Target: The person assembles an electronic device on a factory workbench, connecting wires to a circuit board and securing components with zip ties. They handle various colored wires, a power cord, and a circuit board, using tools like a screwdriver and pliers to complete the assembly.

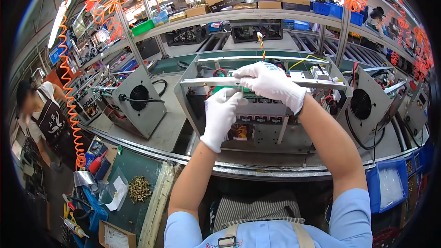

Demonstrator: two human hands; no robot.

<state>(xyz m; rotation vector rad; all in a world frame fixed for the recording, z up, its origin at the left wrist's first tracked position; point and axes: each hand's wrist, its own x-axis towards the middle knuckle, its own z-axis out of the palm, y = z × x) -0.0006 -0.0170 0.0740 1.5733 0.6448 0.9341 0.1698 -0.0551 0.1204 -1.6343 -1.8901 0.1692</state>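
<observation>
An open grey metal machine housing point(188, 103) stands in front of me, with wiring and boards inside. A flat silver crossbar point(204, 82) runs along the upper front of it. My right hand point(273, 85), in a white knit glove, is closed over the bar near its middle, fingers pointing left. Just below and left of it, my left hand point(221, 115), gloved the same way, has its fingertips pinched together beneath the bar. Whatever lies between those fingertips is too small to make out. A green circuit board point(220, 89) shows partly behind the fingers.
Similar housings with round fan grilles stand left point(149, 105) and right point(360, 110). A side bench holds a pile of brass fittings point(139, 189). Blue bins point(390, 186) sit at lower right. An orange coiled hose point(69, 82) hangs near a person in a dark apron point(50, 121).
</observation>
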